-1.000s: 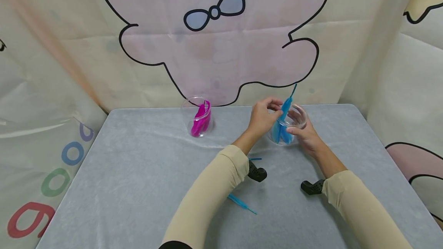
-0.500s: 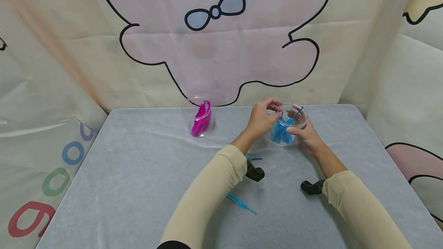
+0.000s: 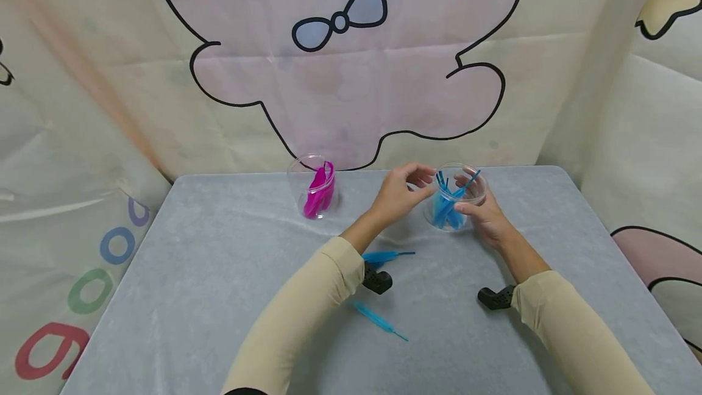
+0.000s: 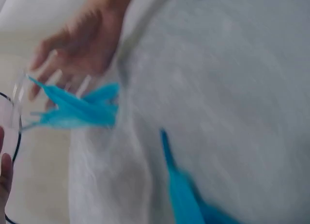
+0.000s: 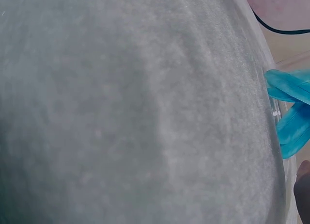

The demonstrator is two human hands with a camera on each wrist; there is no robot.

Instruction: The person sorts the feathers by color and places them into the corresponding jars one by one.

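In the head view my right hand (image 3: 488,218) grips a clear plastic cup (image 3: 430,215) near the table's back edge, thumb at the front by the rim. Blue feathers (image 3: 446,217) stand in this cup, quills up. Just left of the rim is my left hand (image 3: 401,192), fingers loosely bent with nothing in them. One blue feather (image 3: 382,256) lies on the table by my left wrist, partly hidden by the sleeve. Another blue feather (image 3: 379,320) lies nearer the front. In the right wrist view, blue feathers (image 5: 294,129) show at the right edge.
A second clear cup (image 3: 295,185) with pink feathers (image 3: 320,194) stands at the back left. Grey cloth covers the table (image 3: 219,291). A printed curtain (image 3: 247,78) hangs right behind the table's back edge.
A blue feather held upright by my left hand has gone down into the cup. My left hand has let go and drawn back left. The right hand stays on the cup.
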